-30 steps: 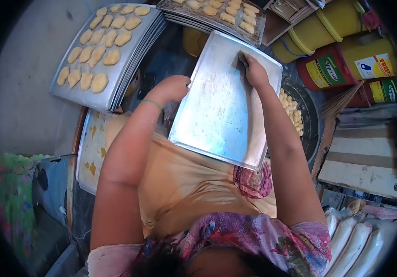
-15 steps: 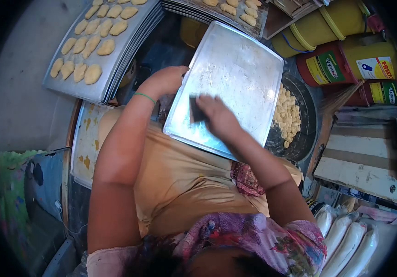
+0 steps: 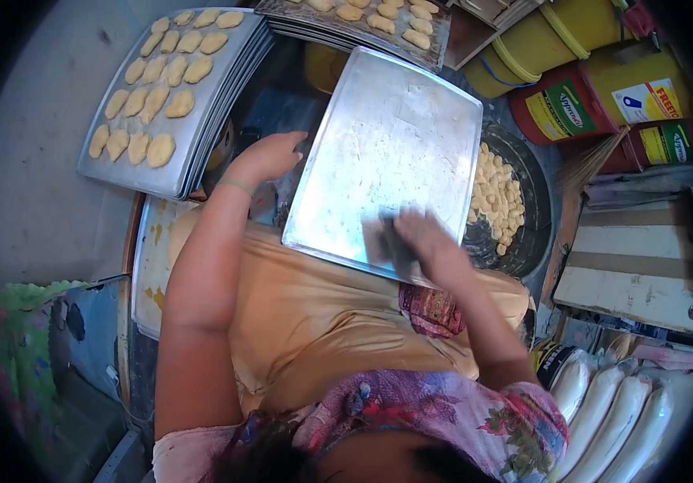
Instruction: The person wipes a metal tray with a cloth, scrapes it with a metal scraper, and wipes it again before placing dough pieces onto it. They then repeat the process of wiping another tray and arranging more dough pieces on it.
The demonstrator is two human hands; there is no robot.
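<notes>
A flat metal baking tray point(image 3: 395, 145) lies tilted across the lap, its surface bare and marked with scuffs. My right hand point(image 3: 431, 245) is closed on a dark flat scraper point(image 3: 395, 241), held against or just above the tray's lower part; both are blurred by motion. Beside the tray's left edge is my left hand point(image 3: 270, 157), fingers stretched toward the rim and seemingly just apart from it. A band circles that wrist. Small pieces of dough point(image 3: 495, 197) sit in a round dark pan point(image 3: 535, 213), partly hidden behind the tray's right side.
Stacked trays point(image 3: 229, 105) at upper left carry shaped dough pieces point(image 3: 153, 105). Another tray of dough point(image 3: 443, 40) stands at the top. Buckets point(image 3: 564, 105) line the upper right. A stained tray point(image 3: 146, 266) lies at left, and white plastic-wrapped packs point(image 3: 604, 410) at lower right.
My right hand has moved down and right across the tray with the scraper. My left hand has come off the tray's left rim and shifted slightly down and left.
</notes>
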